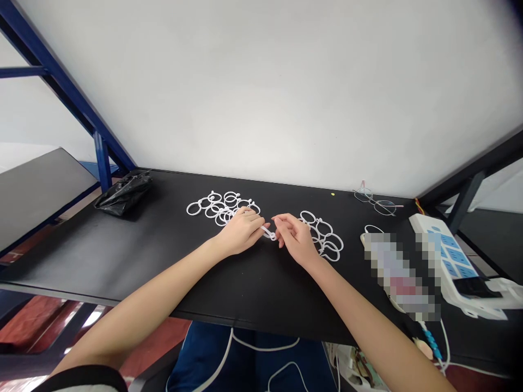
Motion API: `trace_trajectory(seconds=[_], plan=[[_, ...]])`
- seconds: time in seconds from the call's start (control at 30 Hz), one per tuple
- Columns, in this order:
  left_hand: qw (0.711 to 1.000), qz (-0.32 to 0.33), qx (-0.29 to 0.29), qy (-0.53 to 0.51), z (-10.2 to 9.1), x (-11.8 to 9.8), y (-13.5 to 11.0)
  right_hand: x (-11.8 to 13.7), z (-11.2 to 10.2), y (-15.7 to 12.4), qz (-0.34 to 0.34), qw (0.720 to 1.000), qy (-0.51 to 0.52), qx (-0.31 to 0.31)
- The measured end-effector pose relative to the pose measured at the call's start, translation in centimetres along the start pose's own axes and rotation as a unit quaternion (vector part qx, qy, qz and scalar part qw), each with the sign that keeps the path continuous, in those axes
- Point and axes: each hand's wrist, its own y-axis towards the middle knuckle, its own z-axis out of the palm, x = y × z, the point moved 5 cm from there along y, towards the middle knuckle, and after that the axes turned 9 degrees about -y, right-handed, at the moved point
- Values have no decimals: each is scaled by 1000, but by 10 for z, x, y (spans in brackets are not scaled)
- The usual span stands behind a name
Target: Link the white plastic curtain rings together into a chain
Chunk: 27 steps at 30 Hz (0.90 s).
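My left hand (pixel 244 230) is closed on a white curtain ring (pixel 267 233), whose small eyelet end points right toward my other hand. My right hand (pixel 297 235) is just to the right, with thumb and forefinger pinched together beside the eyelet. Whatever sits between those fingertips is too small to make out. Behind and left of my left hand lies a pile of white curtain rings (pixel 212 211), several overlapping, each with a small eyelet. A second group of white rings (pixel 335 242) lies right of my right hand, partly hidden by it.
On the black tabletop (pixel 196 288), a crumpled black plastic bag (pixel 125 193) lies far left. Eyeglasses (pixel 373 201) rest at the back right. Nearer are a blurred-out phone (pixel 398 272) with a cable and a white power strip (pixel 445 250). A white wall (pixel 265 98) stands behind.
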Motion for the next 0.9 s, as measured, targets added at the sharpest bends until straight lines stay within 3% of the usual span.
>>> trace_trajectory(seconds=[0.17, 0.53, 0.7, 0.9], plan=[[1000, -4, 4, -12, 2, 1, -1, 2, 11, -4, 4, 997, 8, 80], [998, -6, -23, -52, -4, -3, 0, 1, 5, 0, 15, 994, 105, 23], [994, 13, -56, -90, -7, -6, -2, 3, 5, 3, 32, 983, 180, 33], [995, 50, -52, -62, -4, -7, -3, -1, 10, 5, 122, 951, 269, 89]])
